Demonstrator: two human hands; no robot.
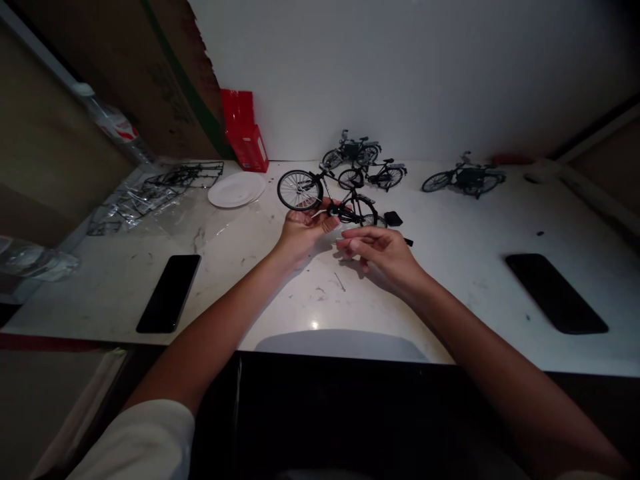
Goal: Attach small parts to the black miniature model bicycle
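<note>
My left hand [301, 233] grips a black model bicycle [345, 211] from below, thumb near its pedal crank, and keeps it raised off the white table. The bicycle's front wheel points left; its rear wheel is partly hidden behind my right hand. My right hand [384, 255] is closed in a pinch just below the frame, fingertips close to my left thumb. Whatever is between those fingertips is too small to make out. Beside the right hand lies a small black part [393, 218]. On the tabletop below is a thin stick-like piece [340, 283].
Behind stand more model bicycles: one at the back [353, 152], one nearer [383, 175], another at right [465, 177]. A white plate [230, 192], red box [249, 148] and plastic part frames [185, 175] are left. Phones flank my arms, left [169, 293] and right [556, 293].
</note>
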